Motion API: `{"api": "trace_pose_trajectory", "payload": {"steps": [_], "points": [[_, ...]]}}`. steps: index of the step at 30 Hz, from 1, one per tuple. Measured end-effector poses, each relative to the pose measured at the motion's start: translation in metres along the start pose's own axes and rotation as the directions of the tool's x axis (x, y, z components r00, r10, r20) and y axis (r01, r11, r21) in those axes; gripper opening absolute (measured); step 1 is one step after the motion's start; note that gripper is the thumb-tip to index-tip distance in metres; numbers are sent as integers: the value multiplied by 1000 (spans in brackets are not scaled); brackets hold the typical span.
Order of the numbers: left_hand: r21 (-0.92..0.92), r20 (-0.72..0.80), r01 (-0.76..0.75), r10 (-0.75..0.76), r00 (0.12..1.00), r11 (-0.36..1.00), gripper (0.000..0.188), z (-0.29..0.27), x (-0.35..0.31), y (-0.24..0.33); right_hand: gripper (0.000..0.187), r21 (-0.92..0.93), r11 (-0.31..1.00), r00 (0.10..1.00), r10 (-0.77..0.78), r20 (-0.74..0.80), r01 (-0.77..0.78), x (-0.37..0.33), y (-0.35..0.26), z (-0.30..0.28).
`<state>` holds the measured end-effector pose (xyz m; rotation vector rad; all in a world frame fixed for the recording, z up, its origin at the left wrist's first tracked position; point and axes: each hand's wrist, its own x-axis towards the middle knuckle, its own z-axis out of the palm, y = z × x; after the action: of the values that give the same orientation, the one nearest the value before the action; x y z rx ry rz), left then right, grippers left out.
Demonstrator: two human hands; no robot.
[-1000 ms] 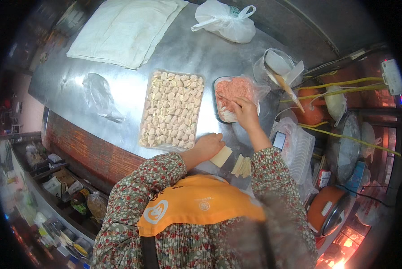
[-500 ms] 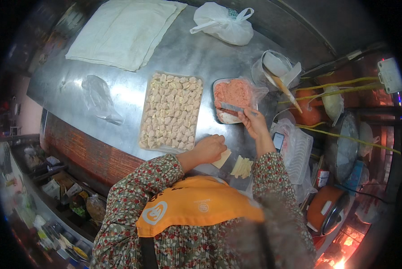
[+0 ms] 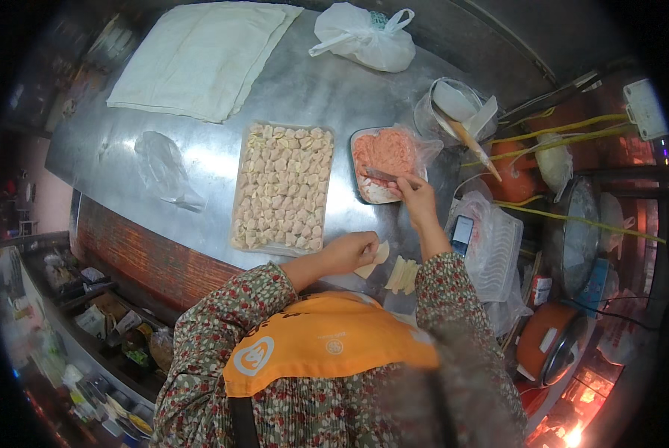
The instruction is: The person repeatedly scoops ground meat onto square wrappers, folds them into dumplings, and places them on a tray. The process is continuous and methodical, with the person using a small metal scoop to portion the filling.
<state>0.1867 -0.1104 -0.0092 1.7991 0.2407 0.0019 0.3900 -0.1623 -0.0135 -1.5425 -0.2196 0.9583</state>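
My left hand [image 3: 352, 250] holds a pale dumpling wrapper [image 3: 373, 260] just above the steel table, next to a small stack of wrappers [image 3: 402, 275]. My right hand [image 3: 414, 196] grips a flat metal spatula [image 3: 380, 175] whose tip lies in the pink minced filling in a white tray [image 3: 383, 158]. A large tray of several folded dumplings [image 3: 284, 187] sits to the left of both hands.
A steel table [image 3: 200, 157] carries a folded white cloth [image 3: 198, 56], a crumpled clear bag [image 3: 163, 166], a tied white plastic bag [image 3: 366, 37] and a clear tub with utensils [image 3: 454, 112]. A phone [image 3: 461, 235] and plastic tray [image 3: 499, 246] lie right. An orange cooker [image 3: 547, 343] stands lower right.
My right hand drew back from the filling tray toward my body, then reached out again with the spatula into the filling. My left hand shifted slightly right with the wrapper.
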Motion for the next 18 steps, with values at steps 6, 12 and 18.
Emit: {"api": "trace_pose_trajectory", "payload": {"steps": [6, 12, 18], "points": [[-439, 113, 235, -207, 972, 867, 10, 8, 3, -32, 24, -3, 1000, 998, 1, 66, 0, 2, -3, -9], [488, -7, 2, 1, 1000, 873, 11, 6, 8, -37, 27, 331, 915, 973, 213, 85, -230, -1, 9, -22], [636, -24, -76, 118, 993, 768, 12, -3, 11, -12, 22, 634, 747, 980, 154, 127, -200, -11, 22, -28]]}}
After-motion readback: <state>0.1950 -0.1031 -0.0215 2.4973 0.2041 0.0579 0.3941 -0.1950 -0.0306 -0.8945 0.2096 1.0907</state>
